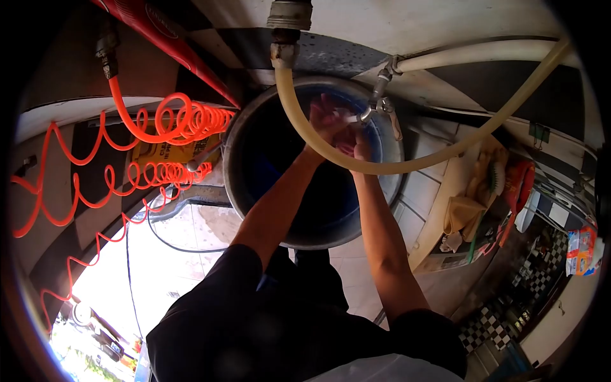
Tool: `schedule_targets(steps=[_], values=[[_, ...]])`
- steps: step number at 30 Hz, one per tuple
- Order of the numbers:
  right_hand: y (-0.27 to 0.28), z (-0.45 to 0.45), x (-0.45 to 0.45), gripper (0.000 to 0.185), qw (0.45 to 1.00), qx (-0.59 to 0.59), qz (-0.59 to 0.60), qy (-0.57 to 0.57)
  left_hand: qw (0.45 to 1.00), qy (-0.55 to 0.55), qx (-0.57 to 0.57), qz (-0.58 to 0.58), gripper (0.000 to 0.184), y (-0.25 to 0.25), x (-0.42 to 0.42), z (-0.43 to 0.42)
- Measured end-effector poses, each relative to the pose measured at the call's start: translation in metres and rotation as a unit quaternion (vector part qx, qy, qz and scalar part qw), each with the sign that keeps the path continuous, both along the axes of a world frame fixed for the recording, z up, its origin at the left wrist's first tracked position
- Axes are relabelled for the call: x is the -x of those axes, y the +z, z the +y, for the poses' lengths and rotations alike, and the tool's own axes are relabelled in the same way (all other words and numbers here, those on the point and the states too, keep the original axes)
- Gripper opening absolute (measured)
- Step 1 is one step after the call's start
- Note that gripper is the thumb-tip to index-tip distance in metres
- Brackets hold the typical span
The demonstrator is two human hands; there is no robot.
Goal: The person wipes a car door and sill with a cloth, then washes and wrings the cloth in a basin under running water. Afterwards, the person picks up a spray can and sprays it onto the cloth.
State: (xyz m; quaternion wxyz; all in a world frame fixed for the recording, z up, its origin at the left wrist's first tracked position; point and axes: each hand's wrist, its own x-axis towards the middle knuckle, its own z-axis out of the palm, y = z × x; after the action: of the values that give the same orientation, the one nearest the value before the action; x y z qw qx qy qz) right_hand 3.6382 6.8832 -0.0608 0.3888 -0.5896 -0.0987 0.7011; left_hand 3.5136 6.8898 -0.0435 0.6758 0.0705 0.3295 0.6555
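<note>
Both my hands are held under a metal tap, over a large round metal tub with a dark blue inside. My left hand has its fingers apart, and pale water from the spout runs onto it. Close beside it, my right hand is under the water too, its fingers loosely spread and partly blurred. No object shows in either hand. A cream hose loops in front of the tub and hides part of my wrists.
Coiled orange air hoses hang at the left, near a yellow container. A red object slants above them. Cloths lie on a ledge at the right. A colourful packet is at the far right.
</note>
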Motion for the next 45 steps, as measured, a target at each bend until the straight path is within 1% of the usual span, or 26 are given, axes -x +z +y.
schedule_targets(steps=[2, 3, 4, 6, 9, 10, 11, 14, 16, 18, 20, 23, 25, 28, 32, 33, 34, 35, 36, 37, 38, 39, 40, 41, 43, 45], values=[[-0.016, -0.003, -0.005, 0.04, 0.985, -0.083, -0.148, 0.03, 0.998, -0.037, 0.007, 0.055, 0.04, -0.001, 0.023, 0.007], [0.019, -0.004, 0.012, 0.037, 0.969, -0.131, -0.203, 0.061, 0.976, -0.089, -0.038, 0.194, 0.033, -0.035, 0.026, 0.006], [0.015, -0.011, 0.021, 0.032, 0.851, -0.31, -0.404, 0.13, 0.932, -0.124, -0.081, 0.33, 0.029, -0.07, 0.028, 0.005], [0.027, -0.027, 0.054, 0.031, 0.792, -0.369, -0.456, 0.171, 0.979, -0.137, 0.002, 0.149, 0.028, -0.067, 0.025, 0.001], [0.03, -0.008, 0.068, 0.029, 0.701, -0.371, -0.568, 0.218, 0.972, -0.148, 0.131, -0.128, 0.032, -0.051, 0.021, -0.007], [0.01, 0.011, 0.062, 0.027, 0.701, -0.252, -0.614, 0.259, 0.95, -0.147, 0.171, -0.215, 0.034, -0.047, 0.023, -0.005], [-0.002, 0.029, 0.056, 0.026, 0.737, -0.216, -0.604, 0.211, 0.961, -0.119, 0.177, -0.175, 0.032, -0.041, 0.017, -0.002], [-0.109, 0.058, -0.008, 0.023, 0.577, -0.428, -0.617, 0.322, 0.97, -0.154, 0.179, -0.065, 0.034, -0.066, 0.016, 0.003], [-0.051, 0.05, 0.014, 0.024, 0.798, -0.344, -0.451, 0.204, 0.98, -0.115, 0.142, -0.078, 0.037, -0.062, 0.015, -0.002], [-0.013, 0.033, 0.018, 0.023, 0.912, -0.253, -0.274, 0.171, 0.982, -0.165, 0.082, -0.043, 0.039, -0.101, 0.034, -0.017], [-0.014, 0.017, 0.025, 0.023, 0.877, -0.357, -0.235, 0.22, 0.891, -0.221, -0.029, -0.396, 0.044, -0.05, 0.048, -0.014], [-0.02, 0.016, 0.021, 0.025, 0.907, -0.318, -0.128, 0.244, 0.948, -0.141, 0.172, -0.228, 0.044, -0.072, 0.047, -0.024], [-0.007, 0.023, 0.021, 0.032, 0.917, -0.256, -0.077, 0.295, 0.958, -0.137, 0.141, -0.209, 0.044, -0.08, 0.043, -0.026], [0.043, -0.004, 0.047, 0.027, 0.767, -0.42, -0.357, 0.327, 0.957, -0.167, -0.066, -0.228, 0.04, -0.131, 0.037, -0.02], [0.057, -0.007, 0.076, 0.024, 0.655, -0.495, -0.507, 0.264, 0.98, -0.065, -0.188, -0.01, 0.032, -0.084, 0.02, -0.021], [0.048, 0.001, 0.077, 0.023, 0.627, -0.483, -0.558, 0.25, 0.969, -0.1, -0.14, -0.177, 0.031, -0.091, 0.024, -0.017], [0.018, 0.012, 0.069, 0.02, 0.624, -0.418, -0.608, 0.258, 0.929, -0.131, -0.087, -0.336, 0.03, -0.096, 0.028, -0.015], [-0.026, 0.028, 0.054, 0.015, 0.629, -0.42, -0.628, 0.182, 0.961, -0.105, 0.065, -0.246, 0.027, -0.044, 0.032, -0.009], [0.011, 0.046, 0.052, 0.015, 0.789, -0.332, -0.482, 0.187, 0.977, -0.082, 0.139, -0.138, 0.023, -0.029, 0.022, 0.0], [-0.02, 0.046, 0.05, 0.016, 0.894, -0.268, -0.348, 0.084, 0.988, -0.086, 0.118, -0.043, 0.025, -0.036, 0.021, 0.002], [-0.021, 0.043, 0.05, 0.018, 0.866, -0.307, -0.386, 0.082, 0.99, -0.088, 0.097, 0.05, 0.028, -0.049, 0.019, 0.004], [-0.024, 0.04, 0.05, 0.02, 0.834, -0.342, -0.425, 0.078, 0.992, -0.099, 0.04, -0.061, 0.027, -0.075, 0.023, 0.006], [-0.004, 0.028, 0.055, 0.023, 0.627, -0.454, -0.611, 0.164, 0.978, -0.113, -0.017, -0.173, 0.025, -0.111, 0.032, 0.003], [-0.033, 0.01, 0.072, 0.024, 0.619, -0.362, -0.681, 0.148, 0.949, -0.125, -0.071, -0.282, 0.024, -0.138, 0.034, -0.002], [0.024, 0.008, 0.083, 0.025, 0.689, -0.365, -0.598, 0.188, 0.938, -0.138, -0.131, -0.288, 0.026, -0.168, 0.026, -0.008], [0.011, 0.017, 0.075, 0.026, 0.79, -0.317, -0.499, 0.163, 0.955, -0.127, 0.0, -0.266, 0.026, -0.159, 0.035, -0.017]])
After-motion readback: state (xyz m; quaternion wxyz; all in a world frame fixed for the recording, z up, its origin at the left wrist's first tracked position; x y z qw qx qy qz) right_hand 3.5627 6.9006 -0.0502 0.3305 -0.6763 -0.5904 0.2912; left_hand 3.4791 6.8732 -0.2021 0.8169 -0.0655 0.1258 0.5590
